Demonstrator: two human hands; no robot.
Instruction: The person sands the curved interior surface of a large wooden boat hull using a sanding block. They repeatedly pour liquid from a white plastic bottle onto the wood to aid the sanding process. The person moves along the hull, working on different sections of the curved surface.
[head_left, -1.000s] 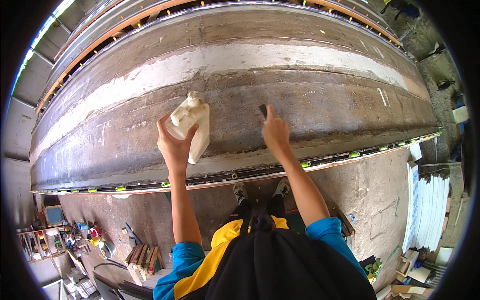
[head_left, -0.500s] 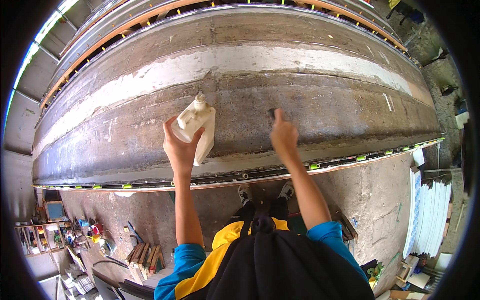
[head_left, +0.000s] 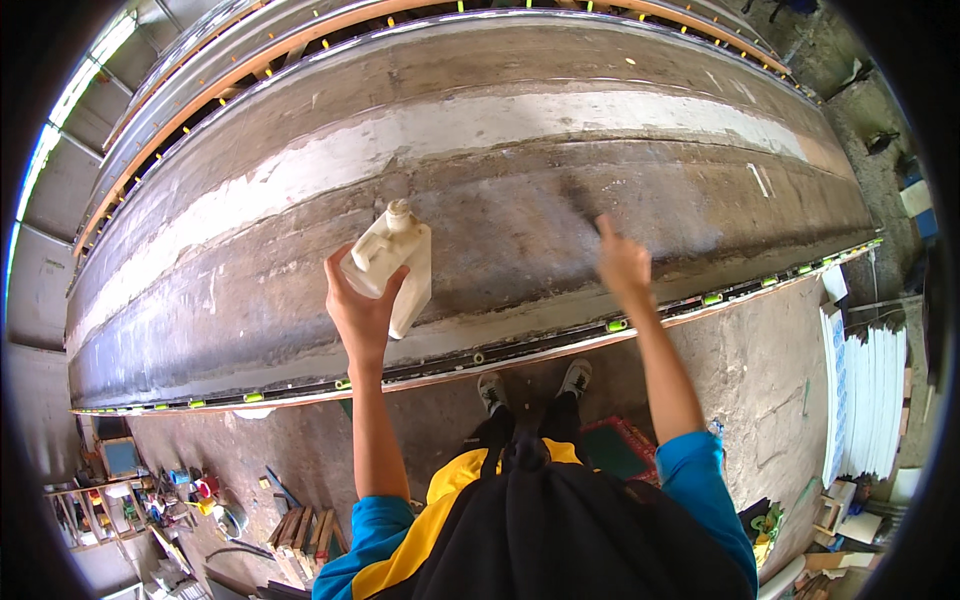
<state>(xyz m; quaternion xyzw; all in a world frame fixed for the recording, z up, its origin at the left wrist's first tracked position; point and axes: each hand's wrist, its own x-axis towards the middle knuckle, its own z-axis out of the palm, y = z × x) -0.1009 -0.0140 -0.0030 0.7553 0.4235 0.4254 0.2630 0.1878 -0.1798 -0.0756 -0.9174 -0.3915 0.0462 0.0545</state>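
Note:
My left hand [head_left: 362, 305] is wrapped round an off-white plastic jug [head_left: 412, 250], thumb on one side and fingers on the other. The jug is held over the near part of a large brown surface [head_left: 480, 260], its neck pointing away from me. Its handle and neck show, but what it contains is hidden. Farther right, my right hand [head_left: 625, 268] is closed on a dark brush-like tool [head_left: 582, 202], smeared by motion. The tool's far end is over or against the surface; contact cannot be told. Pale, whitish smears surround it.
A whitish band [head_left: 480, 122] runs lengthwise across the surface. Along its near edge lies a dark rail [head_left: 540, 342] with several green clips. Wooden pieces [head_left: 303, 535] and cluttered tools [head_left: 200, 495] are on the floor at left; stacked white panels [head_left: 868, 400] stand at right.
My right hand has swung to the right and slightly nearer with the dark tool. The left hand keeps hold of the jug in nearly the same place. The whole view has tilted a little.

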